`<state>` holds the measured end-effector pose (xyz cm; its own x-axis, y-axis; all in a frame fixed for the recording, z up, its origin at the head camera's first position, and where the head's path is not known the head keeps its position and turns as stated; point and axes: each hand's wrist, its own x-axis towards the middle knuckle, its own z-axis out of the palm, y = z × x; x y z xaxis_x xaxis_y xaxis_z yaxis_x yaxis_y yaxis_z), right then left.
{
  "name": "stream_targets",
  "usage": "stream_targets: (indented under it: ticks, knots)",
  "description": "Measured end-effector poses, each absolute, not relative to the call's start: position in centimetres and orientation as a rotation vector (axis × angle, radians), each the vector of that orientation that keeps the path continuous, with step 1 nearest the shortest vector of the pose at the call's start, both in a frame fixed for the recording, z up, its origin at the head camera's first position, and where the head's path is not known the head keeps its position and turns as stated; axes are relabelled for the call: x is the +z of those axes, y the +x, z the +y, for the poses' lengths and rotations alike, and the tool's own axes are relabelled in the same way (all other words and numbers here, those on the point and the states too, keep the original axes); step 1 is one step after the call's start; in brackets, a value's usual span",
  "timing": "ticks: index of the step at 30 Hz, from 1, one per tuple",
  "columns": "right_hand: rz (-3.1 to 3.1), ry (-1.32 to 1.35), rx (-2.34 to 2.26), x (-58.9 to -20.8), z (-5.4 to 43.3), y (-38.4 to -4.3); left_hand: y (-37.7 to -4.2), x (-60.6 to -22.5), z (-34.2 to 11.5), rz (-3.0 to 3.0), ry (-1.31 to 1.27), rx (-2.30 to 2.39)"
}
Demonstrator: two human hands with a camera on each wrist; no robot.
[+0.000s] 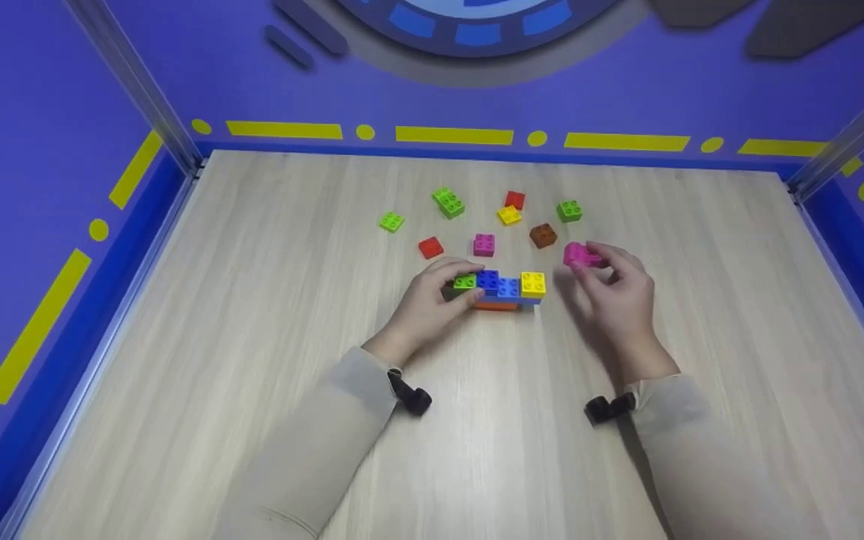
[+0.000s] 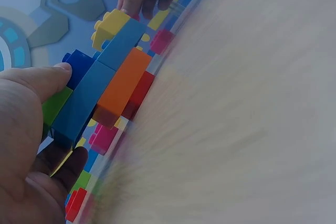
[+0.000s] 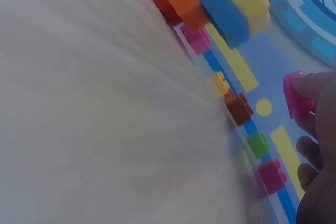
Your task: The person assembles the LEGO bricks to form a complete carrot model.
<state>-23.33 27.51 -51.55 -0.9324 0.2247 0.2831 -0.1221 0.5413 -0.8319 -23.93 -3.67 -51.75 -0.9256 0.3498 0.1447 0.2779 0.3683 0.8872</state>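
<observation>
My left hand (image 1: pixel 436 294) grips the left end of a built row of toy building bricks (image 1: pixel 508 288), thumb on the near side. Two blue bricks (image 2: pixel 79 106) form its long bar. On top sit a green brick (image 1: pixel 465 282), a dark blue brick (image 1: pixel 487 280) and, at the right end, a yellow brick (image 1: pixel 532 283). An orange brick (image 2: pixel 122 87) is beneath the bar, and red (image 2: pixel 139 95) shows below it. To the right, apart from the row, my right hand (image 1: pixel 623 296) pinches a pink brick (image 3: pixel 297 95) between thumb and fingers.
Loose bricks lie beyond the hands: green (image 1: pixel 448 202), light green (image 1: pixel 391 221), red (image 1: pixel 430 247), yellow (image 1: pixel 509 215), brown (image 1: pixel 543 235) and pink (image 1: pixel 484 244). Another pink brick (image 3: pixel 271 176) shows past my right hand. Blue walls (image 1: pixel 462 105) enclose the wooden table (image 1: pixel 252 300).
</observation>
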Motion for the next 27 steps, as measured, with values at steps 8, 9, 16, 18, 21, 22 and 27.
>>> stream_targets:
  ticks: [8, 9, 16, 18, 21, 22, 27]
  knots:
    - [-2.375, 0.032, 1.512, -50.7, 24.5, -22.1, -23.8, -51.8, -3.7, 2.534, 0.588, 1.624]
    - [-2.364, 0.051, 1.529, -50.6, 24.2, -22.0, -23.9, -51.8, -3.7, 2.533, 0.595, 1.623]
    - [-2.364, 0.144, 1.560, -50.6, 22.2, -21.0, -23.9, -51.8, -3.7, 2.543, 0.621, 1.605]
    - [-2.378, 0.175, 1.539, -50.6, 21.9, -20.9, -23.9, -51.9, -3.7, 2.551, 0.628, 1.599]
    - [-2.402, 0.217, 1.494, -50.7, 21.7, -20.8, -23.9, -51.8, -3.7, 2.560, 0.642, 1.592]
    - [-2.408, 0.230, 1.479, -50.7, 21.7, -20.8, -23.9, -51.8, -3.7, 2.562, 0.645, 1.591]
    - [-2.429, 0.275, 1.429, -50.9, 21.7, -20.9, -24.0, -51.9, -3.7, 2.560, 0.656, 1.599]
